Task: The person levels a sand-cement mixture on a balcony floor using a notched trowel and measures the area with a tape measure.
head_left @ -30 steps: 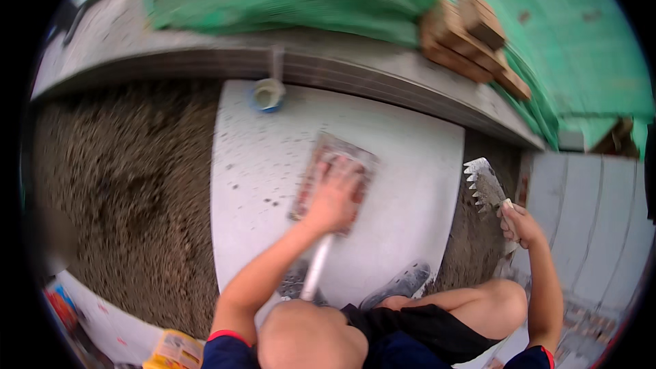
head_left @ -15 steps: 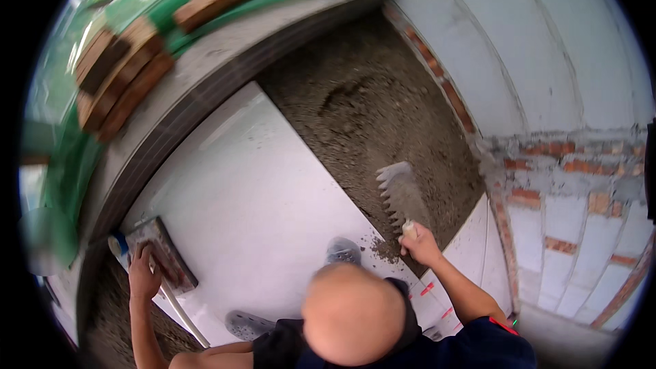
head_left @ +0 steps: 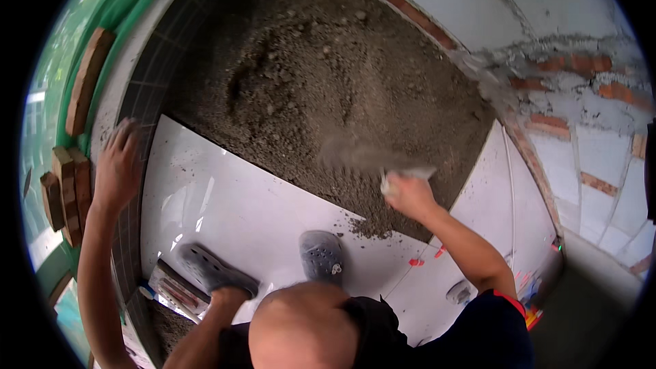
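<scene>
My right hand (head_left: 412,196) grips the handle of a notched trowel (head_left: 374,157), its blade blurred over the bed of loose grey-brown mortar (head_left: 294,75). Below it, crumbs of mortar lie on the edge of a large glossy white floor tile (head_left: 225,184). My left hand (head_left: 117,167) reaches forward at the left and rests by the light ledge above the dark tiled side wall (head_left: 147,82). Its fingers are stretched out, with nothing seen in them. A flat rectangular tool with a stained face (head_left: 179,283) lies near my left foot.
My feet, in grey clogs (head_left: 321,256), stand on the white tile. Several bricks (head_left: 68,191) and green sheeting (head_left: 113,7) line the left ledge. Red tile clips (head_left: 417,262) sit at the joints on the right. A white block wall (head_left: 547,137) with brick courses bounds the right.
My left hand has left the flat tool and moved forward to the ledge. My right hand has swept the trowel, whose blade now lies crosswise over the mortar. The view has turned and shifted.
</scene>
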### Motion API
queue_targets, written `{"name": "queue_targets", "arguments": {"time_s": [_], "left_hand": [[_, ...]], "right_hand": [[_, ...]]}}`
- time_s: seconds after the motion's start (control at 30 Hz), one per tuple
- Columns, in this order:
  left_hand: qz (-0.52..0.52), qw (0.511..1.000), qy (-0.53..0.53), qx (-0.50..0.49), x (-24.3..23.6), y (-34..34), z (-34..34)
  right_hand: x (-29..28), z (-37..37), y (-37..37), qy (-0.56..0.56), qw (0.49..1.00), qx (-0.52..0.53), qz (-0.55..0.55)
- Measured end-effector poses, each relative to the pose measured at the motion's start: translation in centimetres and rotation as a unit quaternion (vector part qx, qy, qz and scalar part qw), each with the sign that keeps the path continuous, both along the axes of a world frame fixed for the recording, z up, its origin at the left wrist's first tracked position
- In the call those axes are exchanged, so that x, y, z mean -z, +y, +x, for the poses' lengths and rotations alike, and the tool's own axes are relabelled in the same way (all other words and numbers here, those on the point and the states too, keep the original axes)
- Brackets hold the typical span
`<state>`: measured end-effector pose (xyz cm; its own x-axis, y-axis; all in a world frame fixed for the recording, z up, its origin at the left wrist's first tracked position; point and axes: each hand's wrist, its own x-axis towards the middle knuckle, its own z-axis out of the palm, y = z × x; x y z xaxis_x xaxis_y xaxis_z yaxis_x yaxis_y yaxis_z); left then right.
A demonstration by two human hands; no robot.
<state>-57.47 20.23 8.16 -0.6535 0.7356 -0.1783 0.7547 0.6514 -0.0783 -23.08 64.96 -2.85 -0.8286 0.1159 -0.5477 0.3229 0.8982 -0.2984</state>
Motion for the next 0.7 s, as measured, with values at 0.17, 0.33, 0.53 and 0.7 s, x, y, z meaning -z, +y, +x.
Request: {"name": "queue_targets", "arguments": {"time_s": [0.17, 0.33, 0.53, 0.7], "left_hand": [[0.079, 0.965, -0.251, 0.01, 4.6, 10.3, 5.0], [0.074, 0.836, -0.541, 0.053, 10.6, 13.2, 15.9], [0.015, 0.785, -0.618, 0.034, 12.5, 12.0, 19.4], [-0.021, 0.791, -0.61, 0.035, 12.6, 9.2, 18.7]], "right_hand": [[-3.4, -2.3, 2.1, 0.138, 0.942, 0.283, -0.115], [-3.3, 11.3, -0.9, 0.128, 0.799, 0.547, -0.214], [0.6, 19.4, -13.6, 0.118, 0.388, 0.877, -0.257], [1.3, 13.9, -15.6, 0.171, 0.241, 0.895, -0.335]]}}
